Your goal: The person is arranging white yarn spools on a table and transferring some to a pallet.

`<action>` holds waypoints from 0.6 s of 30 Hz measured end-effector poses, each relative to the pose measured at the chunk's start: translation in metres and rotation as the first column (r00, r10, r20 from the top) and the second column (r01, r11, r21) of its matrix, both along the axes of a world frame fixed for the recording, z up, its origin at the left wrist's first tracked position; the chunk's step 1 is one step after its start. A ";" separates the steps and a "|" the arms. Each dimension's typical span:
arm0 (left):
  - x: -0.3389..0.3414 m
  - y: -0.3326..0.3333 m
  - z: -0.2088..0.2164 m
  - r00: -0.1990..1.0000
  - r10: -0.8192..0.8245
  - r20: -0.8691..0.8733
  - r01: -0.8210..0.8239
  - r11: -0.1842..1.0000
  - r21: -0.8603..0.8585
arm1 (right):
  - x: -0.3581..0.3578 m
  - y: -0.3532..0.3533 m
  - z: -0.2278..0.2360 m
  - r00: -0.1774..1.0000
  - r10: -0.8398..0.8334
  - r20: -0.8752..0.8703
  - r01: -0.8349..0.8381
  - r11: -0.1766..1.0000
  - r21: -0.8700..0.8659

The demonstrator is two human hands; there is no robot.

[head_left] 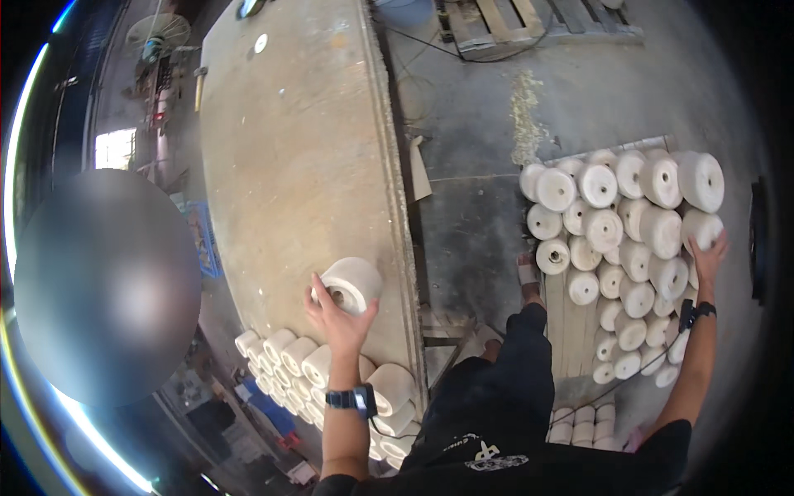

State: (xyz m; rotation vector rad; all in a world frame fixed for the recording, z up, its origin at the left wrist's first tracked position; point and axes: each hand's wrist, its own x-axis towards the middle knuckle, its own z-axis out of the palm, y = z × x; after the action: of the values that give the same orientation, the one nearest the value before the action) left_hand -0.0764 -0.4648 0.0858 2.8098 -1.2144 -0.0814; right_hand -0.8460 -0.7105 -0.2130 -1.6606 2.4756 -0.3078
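Observation:
On the near part of the long table (298,165), a white yarn cone (361,277) lies tilted, its hollow end facing me. My left hand (339,322) grips that end, thumb on one side and fingers on the other. Out to the right, my right hand (710,255) is closed round the side of another yarn cone (701,228) at the outer edge of a large stack. Its fingertips are partly hidden against the cone. Many similar yarn cones (602,230) are piled there, most with their round ends and centre holes showing.
More yarn cones (299,355) are stacked in rows at the table's near end. A smaller group (583,426) stands low on the right. Wooden pallets (504,25) lie at the back, with a cable beside them. A blurred dark round shape (107,289) blocks the far left.

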 end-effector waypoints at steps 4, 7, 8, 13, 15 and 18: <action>0.057 0.051 -0.059 0.969 0.245 0.024 -0.245 0.955 0.169 | -0.035 -0.005 0.009 0.999 0.017 -0.028 -0.017 1.000 -0.023; 0.093 0.089 -0.071 0.818 0.560 -0.130 -0.558 0.828 0.052 | 0.015 0.005 0.023 0.989 -0.145 -0.042 0.149 0.979 0.136; 0.100 0.094 -0.073 0.688 0.674 -0.271 -0.699 0.715 0.003 | 0.013 0.015 0.031 0.989 -0.142 -0.049 0.147 0.981 0.126; 0.081 0.068 -0.084 0.915 0.404 0.005 -0.404 0.914 -0.036 | 0.012 0.110 0.031 0.831 -0.313 0.460 0.265 0.950 0.167; 0.035 0.044 -0.082 0.981 -0.037 0.188 0.039 0.999 -0.007 | 0.072 0.137 0.048 0.577 -0.475 0.664 0.222 0.874 0.431; -0.075 -0.001 -0.072 0.650 -0.333 -0.683 0.225 0.943 -0.245 | 0.170 0.174 0.097 0.250 -0.647 0.720 -0.067 0.730 0.680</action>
State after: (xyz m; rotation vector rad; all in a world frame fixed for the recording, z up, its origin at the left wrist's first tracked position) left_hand -0.1510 -0.4657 0.0133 2.0595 -1.3249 -0.9783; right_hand -0.6760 -0.5368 -0.1162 -0.3514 1.5707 -0.3474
